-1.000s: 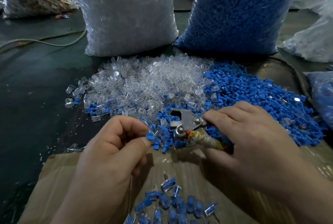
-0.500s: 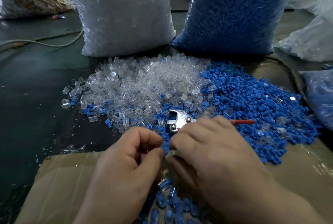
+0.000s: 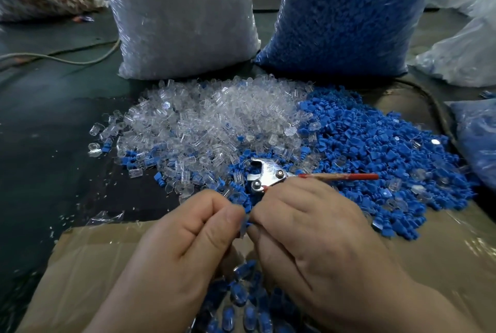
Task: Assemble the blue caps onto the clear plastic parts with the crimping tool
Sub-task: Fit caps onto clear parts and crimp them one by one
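My left hand (image 3: 188, 241) pinches a small blue cap with a clear part (image 3: 244, 222) between thumb and forefinger. My right hand (image 3: 311, 241) meets it from the right, fingertips on the same piece. The silver head of the crimping tool (image 3: 264, 173) shows just beyond my right knuckles. One red handle (image 3: 349, 177) sticks out to the right over the pile; the other runs under my curled right fingers. Loose clear plastic parts (image 3: 209, 123) are heaped ahead, with loose blue caps (image 3: 375, 150) to their right.
Assembled blue-and-clear pieces (image 3: 247, 303) lie on taped cardboard (image 3: 102, 265) below my hands. A big bag of clear parts (image 3: 182, 16) and one of blue caps (image 3: 349, 10) stand behind the heaps. A cable (image 3: 53, 57) crosses the dark table at left. Another bag (image 3: 477, 139) lies at right.
My right hand came left and nearer with the tool until its fingertips met my left hand at the small piece. The tool's red handle now sticks out to the right.
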`<state>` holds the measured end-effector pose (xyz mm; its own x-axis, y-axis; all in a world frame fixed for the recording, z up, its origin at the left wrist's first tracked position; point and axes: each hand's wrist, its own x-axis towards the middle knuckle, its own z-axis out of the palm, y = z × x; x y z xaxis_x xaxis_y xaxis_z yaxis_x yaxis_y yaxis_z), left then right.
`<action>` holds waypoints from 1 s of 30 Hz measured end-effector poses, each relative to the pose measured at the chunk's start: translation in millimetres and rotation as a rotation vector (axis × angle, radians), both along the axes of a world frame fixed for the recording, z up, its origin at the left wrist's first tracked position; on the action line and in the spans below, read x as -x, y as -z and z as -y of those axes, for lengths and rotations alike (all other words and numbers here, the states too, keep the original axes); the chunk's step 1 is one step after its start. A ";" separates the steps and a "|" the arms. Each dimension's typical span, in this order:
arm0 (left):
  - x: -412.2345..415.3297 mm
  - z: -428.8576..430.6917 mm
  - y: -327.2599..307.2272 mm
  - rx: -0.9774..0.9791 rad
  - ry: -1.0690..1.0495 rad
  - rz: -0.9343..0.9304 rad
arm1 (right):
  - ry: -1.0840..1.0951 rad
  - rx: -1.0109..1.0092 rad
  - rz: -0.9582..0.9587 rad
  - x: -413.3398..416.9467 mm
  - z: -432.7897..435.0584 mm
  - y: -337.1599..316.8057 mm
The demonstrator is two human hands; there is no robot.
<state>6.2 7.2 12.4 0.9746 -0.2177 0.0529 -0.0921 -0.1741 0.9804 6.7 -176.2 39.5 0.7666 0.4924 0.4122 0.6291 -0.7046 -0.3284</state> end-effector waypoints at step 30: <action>-8.1 -6.6 7.4 -0.777 -0.239 0.333 | 0.072 0.322 -0.326 -9.6 -6.5 6.2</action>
